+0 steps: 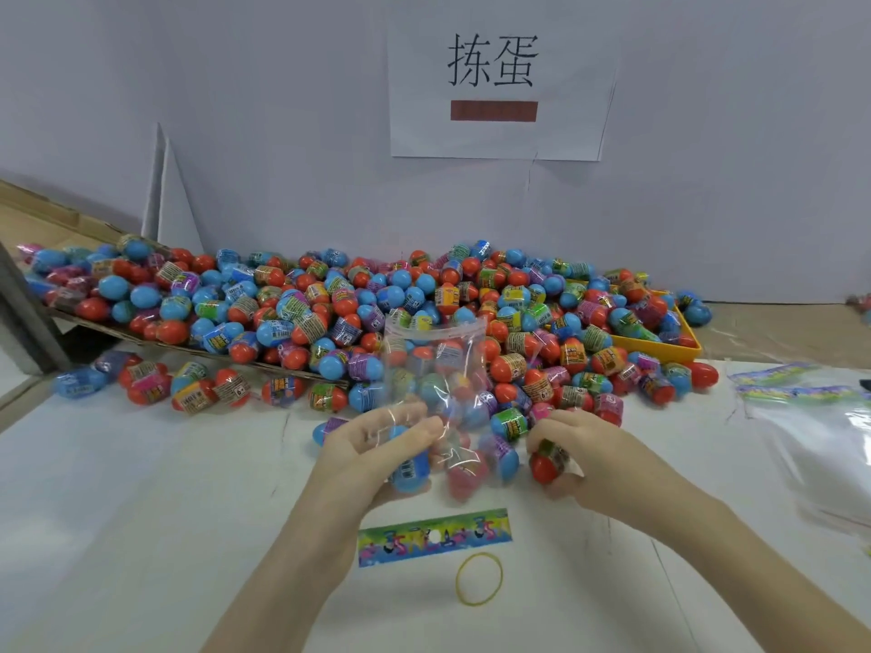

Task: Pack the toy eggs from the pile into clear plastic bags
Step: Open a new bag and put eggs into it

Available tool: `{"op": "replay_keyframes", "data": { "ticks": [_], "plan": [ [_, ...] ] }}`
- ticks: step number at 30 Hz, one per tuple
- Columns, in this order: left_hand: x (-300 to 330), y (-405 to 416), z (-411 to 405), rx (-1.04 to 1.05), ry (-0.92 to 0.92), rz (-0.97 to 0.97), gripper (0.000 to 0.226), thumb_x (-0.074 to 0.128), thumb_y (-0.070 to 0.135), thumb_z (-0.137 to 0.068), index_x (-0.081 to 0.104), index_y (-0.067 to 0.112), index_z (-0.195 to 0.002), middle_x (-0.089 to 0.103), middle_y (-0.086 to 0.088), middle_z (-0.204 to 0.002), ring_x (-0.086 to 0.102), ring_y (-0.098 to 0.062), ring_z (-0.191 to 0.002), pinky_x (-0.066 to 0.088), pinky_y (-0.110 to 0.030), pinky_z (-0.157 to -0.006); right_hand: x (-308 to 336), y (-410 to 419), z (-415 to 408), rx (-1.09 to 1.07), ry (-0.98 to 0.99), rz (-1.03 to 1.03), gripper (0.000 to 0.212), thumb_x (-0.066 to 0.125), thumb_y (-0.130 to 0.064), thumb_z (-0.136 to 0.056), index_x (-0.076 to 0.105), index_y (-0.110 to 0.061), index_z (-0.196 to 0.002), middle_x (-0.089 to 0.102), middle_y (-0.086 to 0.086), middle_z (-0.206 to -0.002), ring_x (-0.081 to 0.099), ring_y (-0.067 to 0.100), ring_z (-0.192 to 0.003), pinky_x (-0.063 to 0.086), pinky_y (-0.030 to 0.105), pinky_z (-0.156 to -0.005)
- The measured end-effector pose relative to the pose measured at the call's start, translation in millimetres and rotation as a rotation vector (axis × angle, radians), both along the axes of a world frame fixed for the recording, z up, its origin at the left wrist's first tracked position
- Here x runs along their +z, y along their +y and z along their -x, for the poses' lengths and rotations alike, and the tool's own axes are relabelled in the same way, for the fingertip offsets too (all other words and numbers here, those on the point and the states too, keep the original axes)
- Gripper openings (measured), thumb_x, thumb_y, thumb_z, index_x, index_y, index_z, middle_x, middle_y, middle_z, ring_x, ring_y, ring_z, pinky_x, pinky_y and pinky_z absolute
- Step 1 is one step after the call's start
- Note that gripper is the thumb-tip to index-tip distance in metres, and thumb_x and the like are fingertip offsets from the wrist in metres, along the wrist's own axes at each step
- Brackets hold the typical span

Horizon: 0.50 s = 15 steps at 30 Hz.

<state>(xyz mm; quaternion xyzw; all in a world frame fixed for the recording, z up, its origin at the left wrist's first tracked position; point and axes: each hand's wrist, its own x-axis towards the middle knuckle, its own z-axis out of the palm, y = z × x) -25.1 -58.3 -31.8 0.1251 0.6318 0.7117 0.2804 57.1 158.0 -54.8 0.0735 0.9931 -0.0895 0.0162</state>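
A big pile of toy eggs (358,313), blue and orange-red with printed wrap bands, stretches across the back of the white table. My left hand (372,445) grips the lower part of an upright clear plastic bag (436,365). Eggs lie in the bag's bottom, a blue one (411,468) against my palm. Just right of the bag, my right hand (572,452) holds an orange-red egg (546,464) with a green band.
A colourful printed header card (433,537) and a yellow rubber band (479,578) lie near the table's front. A stack of empty clear bags with header cards (810,417) sits at right. A yellow tray (660,346) and a tilted cardboard sheet (94,322) underlie the pile.
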Motion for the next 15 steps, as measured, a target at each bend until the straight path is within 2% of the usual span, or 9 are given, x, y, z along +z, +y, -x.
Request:
{"op": "replay_keyframes", "data": {
  "ticks": [2,4,5,7,9,10,12,15],
  "plan": [
    [-0.4,0.0,-0.1,-0.020,0.033,0.025,0.055,0.072,0.040,-0.046,0.069,0.019,-0.097,0.074,0.001,-0.080,0.070,-0.009,-0.074,0.057,-0.023,-0.065,4.1,0.9,-3.1,0.000,0.074,0.021,0.036,0.065,-0.028,-0.083,0.050,-0.029,-0.115,0.052,-0.011,-0.115,0.048,0.006,-0.098,0.046,0.019,-0.085],
    [0.1,0.7,-1.6,-0.034,0.093,0.056,0.052,0.072,0.043,-0.047,0.069,0.023,-0.094,0.074,0.004,-0.081,0.070,-0.008,-0.076,0.056,-0.027,-0.072,20.7,2.2,-7.8,-0.047,0.260,0.190,0.032,0.064,-0.026,-0.084,0.053,-0.029,-0.114,0.057,-0.011,-0.106,0.054,0.002,-0.089,0.045,0.012,-0.076],
    [0.5,1.4,-3.0,-0.033,0.123,0.061,0.046,0.072,0.042,-0.049,0.069,0.024,-0.091,0.074,0.006,-0.080,0.070,-0.008,-0.076,0.056,-0.026,-0.072,34.2,0.1,-10.5,-0.067,0.397,0.322,0.029,0.064,-0.024,-0.083,0.056,-0.030,-0.110,0.059,-0.012,-0.100,0.056,0.001,-0.084,0.045,0.011,-0.071],
    [1.6,4.3,-7.2,-0.014,0.173,0.035,0.033,0.072,0.037,-0.054,0.069,0.025,-0.084,0.073,0.009,-0.076,0.069,-0.005,-0.070,0.054,-0.017,-0.062,66.9,-9.4,-17.1,-0.042,0.683,0.671,0.016,0.059,-0.029,-0.082,0.059,-0.031,-0.098,0.066,-0.013,-0.086,0.061,0.001,-0.079,0.045,0.009,-0.068],
    [2.9,9.0,-12.1,0.010,0.227,0.012,0.026,0.073,0.030,-0.059,0.067,0.024,-0.084,0.071,0.014,-0.071,0.066,-0.001,-0.063,0.048,-0.010,-0.053,94.6,-26.1,-22.1,0.098,0.807,0.943,0.018,0.054,-0.037,-0.083,0.061,-0.026,-0.095,0.069,-0.015,-0.082,0.063,-0.002,-0.077,0.045,0.007,-0.069],
    [3.9,11.2,-15.0,0.012,0.259,0.009,0.025,0.074,0.027,-0.062,0.066,0.023,-0.086,0.071,0.015,-0.069,0.065,0.000,-0.061,0.046,-0.009,-0.052,103.0,-35.2,-22.4,0.167,0.799,0.968,0.024,0.052,-0.040,-0.080,0.062,-0.024,-0.095,0.069,-0.017,-0.082,0.063,-0.003,-0.077,0.045,0.006,-0.069],
    [7.0,14.7,-21.1,-0.001,0.319,0.001,0.029,0.074,0.029,-0.064,0.066,0.022,-0.091,0.071,0.012,-0.070,0.066,-0.001,-0.062,0.047,-0.009,-0.053,110.5,-50.8,-19.2,0.207,0.713,0.892,0.027,0.050,-0.047,-0.078,0.060,-0.027,-0.093,0.067,-0.020,-0.082,0.063,-0.002,-0.080,0.044,0.007,-0.070],
    [10.2,15.9,-29.0,-0.043,0.382,-0.028,0.043,0.072,0.041,-0.057,0.065,0.026,-0.097,0.073,0.009,-0.078,0.068,-0.005,-0.073,0.051,-0.013,-0.060,108.2,-59.6,-11.4,0.099,0.651,0.714,0.025,0.047,-0.053,-0.073,0.055,-0.035,-0.088,0.063,-0.023,-0.082,0.058,-0.003,-0.087,0.043,0.010,-0.074]
  ]
}}
